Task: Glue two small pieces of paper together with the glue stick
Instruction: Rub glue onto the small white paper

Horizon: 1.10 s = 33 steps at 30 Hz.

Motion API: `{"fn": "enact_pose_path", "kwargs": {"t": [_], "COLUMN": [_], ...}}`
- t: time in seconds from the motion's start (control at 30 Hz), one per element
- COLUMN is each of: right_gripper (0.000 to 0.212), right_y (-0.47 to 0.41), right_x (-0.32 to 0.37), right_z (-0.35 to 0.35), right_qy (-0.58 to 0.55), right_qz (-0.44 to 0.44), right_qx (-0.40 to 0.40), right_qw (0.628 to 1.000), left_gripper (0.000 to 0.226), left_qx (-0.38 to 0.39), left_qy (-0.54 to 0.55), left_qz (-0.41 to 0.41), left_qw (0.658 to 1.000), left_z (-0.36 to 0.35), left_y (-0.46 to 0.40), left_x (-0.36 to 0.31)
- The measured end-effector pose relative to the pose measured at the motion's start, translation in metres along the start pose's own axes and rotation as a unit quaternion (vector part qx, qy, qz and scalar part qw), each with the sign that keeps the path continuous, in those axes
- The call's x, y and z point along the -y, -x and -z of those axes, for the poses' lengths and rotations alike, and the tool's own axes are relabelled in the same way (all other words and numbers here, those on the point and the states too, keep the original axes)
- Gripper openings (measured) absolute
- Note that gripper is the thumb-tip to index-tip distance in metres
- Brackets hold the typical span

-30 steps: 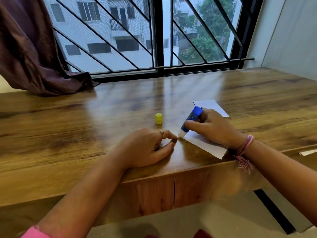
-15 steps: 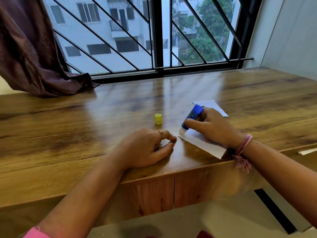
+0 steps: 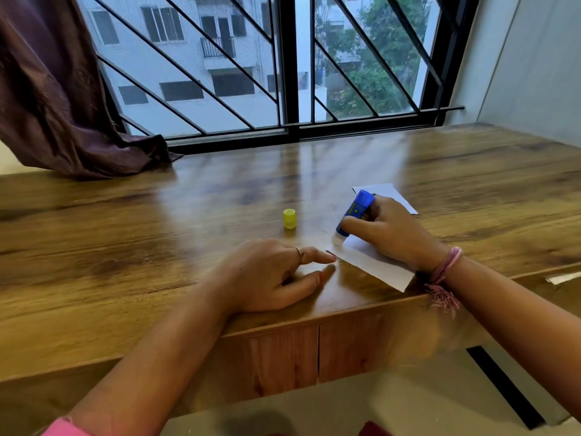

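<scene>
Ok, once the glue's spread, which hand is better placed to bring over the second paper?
Probably the left hand: it only rests fingertips at the near paper's corner. The right hand grips the glue stick, though the second paper lies just beyond it.

Wooden table [image 3: 125,221] beneath barred window [image 3: 283,73], brown curtain [image 3: 47,89] left.

A glossy wooden desk [image 3: 125,234] runs up to a black-barred window [image 3: 289,67] looking onto a pale apartment block [image 3: 188,58] and green trees [image 3: 377,58], with a dark purple curtain [image 3: 53,99] bunched onto the desk at the left and a plain wall [image 3: 534,64] at the right.
</scene>
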State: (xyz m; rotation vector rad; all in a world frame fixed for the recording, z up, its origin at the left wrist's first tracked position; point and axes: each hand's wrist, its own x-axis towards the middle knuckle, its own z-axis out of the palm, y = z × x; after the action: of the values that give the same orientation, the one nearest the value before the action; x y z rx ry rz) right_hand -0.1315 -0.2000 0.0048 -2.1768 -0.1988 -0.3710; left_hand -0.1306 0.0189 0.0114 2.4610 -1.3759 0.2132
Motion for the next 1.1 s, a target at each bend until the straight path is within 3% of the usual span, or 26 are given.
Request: {"fn": "enact_pose_path", "kwargs": {"t": [0.13,0.3,0.7,1.1], "right_gripper": [0.031,0.025,0.030,0.020], "right_y": [0.0014,0.0003,0.0018,-0.0039], "right_x": [0.0007,0.0007,0.0012,-0.0048], "right_z": [-0.0007,0.0007,-0.0010,0.0006], "right_qy": [0.001,0.000,0.017,-0.010], "right_qz": [0.011,-0.006,0.013,-0.026], "right_qx": [0.021,-0.007,0.019,-0.043], "right_qw": [1.000,1.000,1.000,0.999], "left_gripper": [0.051,0.053,0.053,0.059], "left_qx": [0.009,0.044,0.040,0.023], "left_qy": [-0.019,-0.040,-0.066,-0.045], "left_qz": [-0.008,0.006,0.018,0.005], "left_qw": [1.000,0.998,0.997,0.999], "left_z": [-0.0017,-0.0032,-0.0040,-0.0059], "left_y": [-0.0026,-0.0049,-0.0057,-0.0060], "left_x": [-0.0020,-0.0019,-0.0012,0.0030]}}
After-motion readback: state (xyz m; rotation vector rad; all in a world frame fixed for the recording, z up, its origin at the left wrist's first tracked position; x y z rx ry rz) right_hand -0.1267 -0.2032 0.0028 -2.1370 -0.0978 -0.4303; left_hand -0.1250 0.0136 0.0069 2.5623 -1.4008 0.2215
